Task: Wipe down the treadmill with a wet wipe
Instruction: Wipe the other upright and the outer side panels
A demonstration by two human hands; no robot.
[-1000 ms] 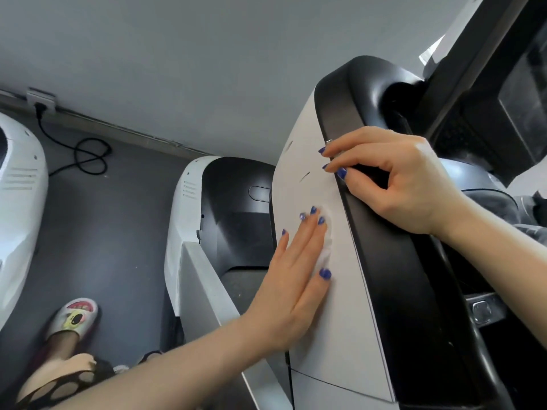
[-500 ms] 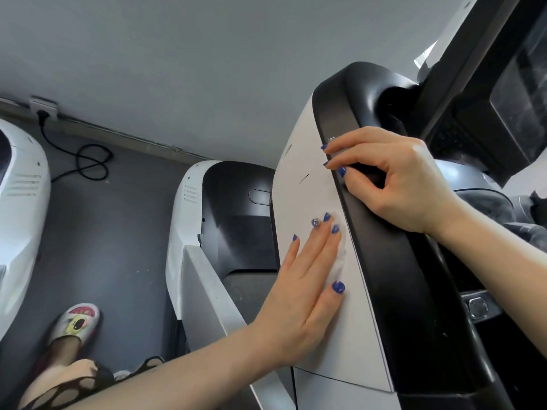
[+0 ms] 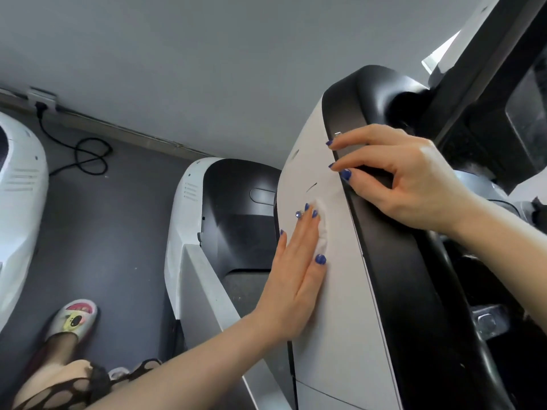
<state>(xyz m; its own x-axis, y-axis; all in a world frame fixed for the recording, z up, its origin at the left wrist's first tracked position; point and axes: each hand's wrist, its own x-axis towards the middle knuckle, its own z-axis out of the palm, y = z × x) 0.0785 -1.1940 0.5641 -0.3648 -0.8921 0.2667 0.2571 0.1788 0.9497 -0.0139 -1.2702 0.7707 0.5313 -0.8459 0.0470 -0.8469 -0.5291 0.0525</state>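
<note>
The treadmill's console has a white side panel (image 3: 340, 306) edged by a black rim (image 3: 393, 276). My left hand (image 3: 296, 273) lies flat on that white panel with straight fingers, pressing a crumpled white wet wipe (image 3: 322, 229) against it; only the wipe's right edge shows beside my fingers. My right hand (image 3: 405, 184) holds the black rim higher up, fingers curled over its edge. The treadmill's white and black motor cover (image 3: 207, 208) and belt sit below.
A second white machine (image 3: 17, 202) stands at the left edge. A black cable (image 3: 85, 158) lies coiled on the dark floor below a wall socket (image 3: 41, 97). My slippered foot (image 3: 74, 321) stands on the floor at lower left. The console screen (image 3: 527, 113) is at the upper right.
My left hand slid a little down and right across the white panel with the wipe, then back up. My right hand has kept its hold on the black rim.
</note>
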